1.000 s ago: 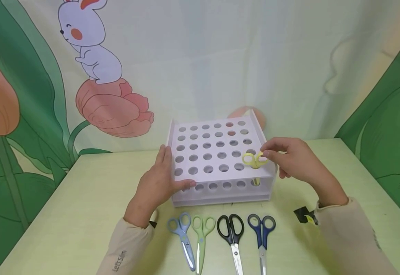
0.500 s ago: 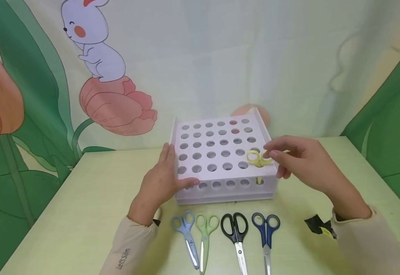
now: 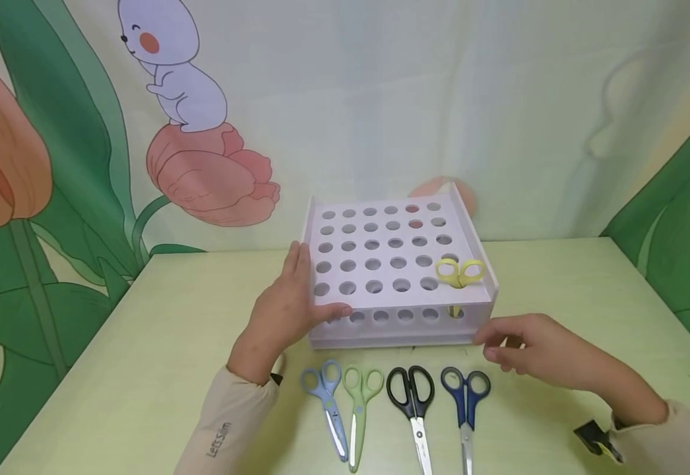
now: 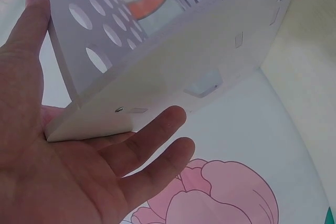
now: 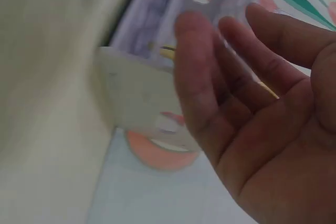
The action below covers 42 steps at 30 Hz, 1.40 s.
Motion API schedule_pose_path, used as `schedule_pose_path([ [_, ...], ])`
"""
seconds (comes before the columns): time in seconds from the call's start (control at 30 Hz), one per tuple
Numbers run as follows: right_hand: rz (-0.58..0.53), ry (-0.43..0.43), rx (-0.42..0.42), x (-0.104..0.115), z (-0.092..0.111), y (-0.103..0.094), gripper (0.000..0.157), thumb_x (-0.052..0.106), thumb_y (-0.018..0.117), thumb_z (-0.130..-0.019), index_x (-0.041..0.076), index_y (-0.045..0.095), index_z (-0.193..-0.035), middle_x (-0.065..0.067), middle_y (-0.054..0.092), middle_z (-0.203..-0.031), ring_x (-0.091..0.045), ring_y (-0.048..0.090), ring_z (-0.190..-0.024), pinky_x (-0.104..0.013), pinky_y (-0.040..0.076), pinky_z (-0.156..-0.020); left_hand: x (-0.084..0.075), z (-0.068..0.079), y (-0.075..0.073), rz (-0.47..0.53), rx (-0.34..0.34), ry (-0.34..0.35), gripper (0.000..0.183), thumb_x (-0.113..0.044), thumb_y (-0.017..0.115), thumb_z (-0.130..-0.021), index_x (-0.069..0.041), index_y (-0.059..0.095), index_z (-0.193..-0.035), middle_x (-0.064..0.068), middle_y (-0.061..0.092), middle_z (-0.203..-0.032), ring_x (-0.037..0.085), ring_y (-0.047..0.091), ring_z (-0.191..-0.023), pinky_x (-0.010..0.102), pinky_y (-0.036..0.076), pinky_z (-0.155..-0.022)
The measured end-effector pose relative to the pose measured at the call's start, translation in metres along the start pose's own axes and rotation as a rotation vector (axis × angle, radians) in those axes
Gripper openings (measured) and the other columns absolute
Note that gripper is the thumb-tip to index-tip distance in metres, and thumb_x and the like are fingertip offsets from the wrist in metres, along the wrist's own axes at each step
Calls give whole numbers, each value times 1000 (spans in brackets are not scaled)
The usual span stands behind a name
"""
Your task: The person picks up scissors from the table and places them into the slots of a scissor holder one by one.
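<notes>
Standing in rack at near right, yellow scissors just released, seemingly seated. Right hand lowered near navy scissors: fingers loosely bent, nothing held. Rack's left side steadied by left hand, fingers extended.

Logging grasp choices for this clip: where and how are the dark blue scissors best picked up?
Probably by the handles, from above on the rack side, with the nearer right hand: the dark blue scissors lie flat, handles toward the white rack and metal blades pointing away from it, so this grip should stay clear of the blades.
</notes>
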State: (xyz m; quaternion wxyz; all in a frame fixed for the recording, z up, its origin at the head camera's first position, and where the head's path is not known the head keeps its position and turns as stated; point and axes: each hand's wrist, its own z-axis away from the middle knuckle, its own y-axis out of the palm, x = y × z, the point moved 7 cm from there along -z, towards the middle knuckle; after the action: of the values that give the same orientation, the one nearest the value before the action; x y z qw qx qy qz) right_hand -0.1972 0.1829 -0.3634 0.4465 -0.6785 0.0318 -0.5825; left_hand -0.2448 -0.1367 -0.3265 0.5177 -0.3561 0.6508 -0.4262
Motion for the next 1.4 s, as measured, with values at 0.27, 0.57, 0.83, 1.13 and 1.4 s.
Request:
schedule_pose_path([
  [0.27, 109, 75, 86, -33, -1, 29, 50, 8, 81, -83, 7, 62, -129, -4, 59, -102, -16, 56, -80, -30, 49, -69, -1, 0, -1, 13, 5, -9, 130, -56, 85, -75, 4, 7, -160, 20, 6, -167, 30, 60, -98, 42, 52, -76],
  [0.57, 224, 66, 129, -33, -3, 50, 50, 6, 86, -73, 23, 63, -115, 1, 50, -90, -17, 48, -77, -33, 43, -68, -2, -1, -1, 18, 4, -4, 130, -58, 84, -75, 3, 7, -160, 20, 7, -166, 30, 61, -95, 40, 52, -73],
  [0.83, 271, -38, 142, -26, -3, 54, 41, 6, 84, -75, 26, 60, -101, 7, 48, -80, -9, 45, -72, -29, 40, -64, -1, -1, -1, 21, -2, -3, 129, -56, 85, -75, 4, 8, -160, 21, 7, -166, 30, 60, -94, 40, 52, -72],
  [1.13, -14, -71, 309, -23, 8, 46, 35, 4, 78, -80, 22, 57, -101, 10, 54, -75, -4, 49, -66, -24, 41, -59, 0, -1, 0, 26, 0, -9, 129, -57, 85, -75, 3, 8, -160, 21, 7, -166, 29, 61, -94, 39, 52, -73],
  [1.4, -353, -109, 415, -12, 15, 30, 27, 3, 68, -93, 7, 54, -115, -5, 70, -86, -8, 58, -71, -23, 46, -63, 0, 0, 0, 24, 0, -3, 130, -58, 84, -75, 3, 7, -160, 20, 7, -166, 28, 60, -90, 38, 51, -70],
])
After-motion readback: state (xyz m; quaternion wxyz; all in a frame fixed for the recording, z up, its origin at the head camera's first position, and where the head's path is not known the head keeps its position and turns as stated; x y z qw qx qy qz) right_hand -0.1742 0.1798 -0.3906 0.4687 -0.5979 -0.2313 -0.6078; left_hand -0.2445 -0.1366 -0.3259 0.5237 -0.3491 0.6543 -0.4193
